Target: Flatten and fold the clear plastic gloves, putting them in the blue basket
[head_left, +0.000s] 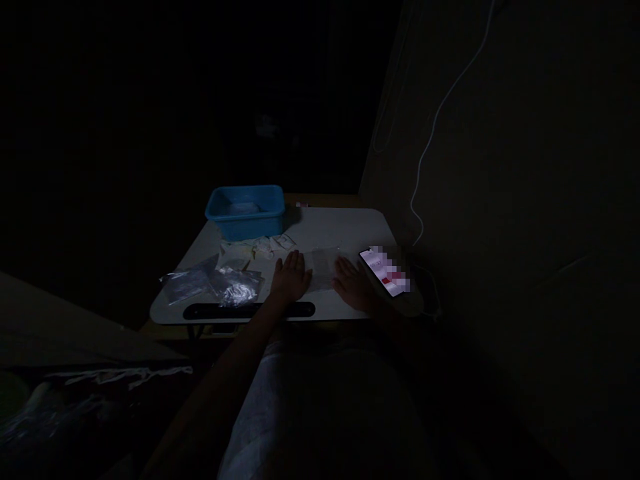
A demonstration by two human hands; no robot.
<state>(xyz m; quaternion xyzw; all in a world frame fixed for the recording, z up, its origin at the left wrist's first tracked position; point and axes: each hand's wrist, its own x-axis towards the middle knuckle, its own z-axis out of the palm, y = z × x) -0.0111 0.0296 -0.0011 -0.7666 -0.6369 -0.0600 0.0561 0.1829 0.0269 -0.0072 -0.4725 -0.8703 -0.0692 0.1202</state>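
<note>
A clear plastic bag (323,267) lies flat on the white table, between my two hands. My left hand (291,277) rests palm down on its left side, fingers stretched out and pointing away from me. On the bag's right side my right hand (353,283) also lies flat, with its fingers extended. Neither hand grips anything. Further left on the table are a crinkled, shiny plastic bag (237,285) and another clear plastic bag (190,280). Dim light hides whether the bag between my hands contains anything.
A blue plastic basin (250,223) stands at the table's back left, with crumpled whitish pieces (270,245) in front. A lit phone (383,270) lies at the right. The white table (345,227) has a black slot (220,311) along its front. A white cable (435,120) hangs by the wall.
</note>
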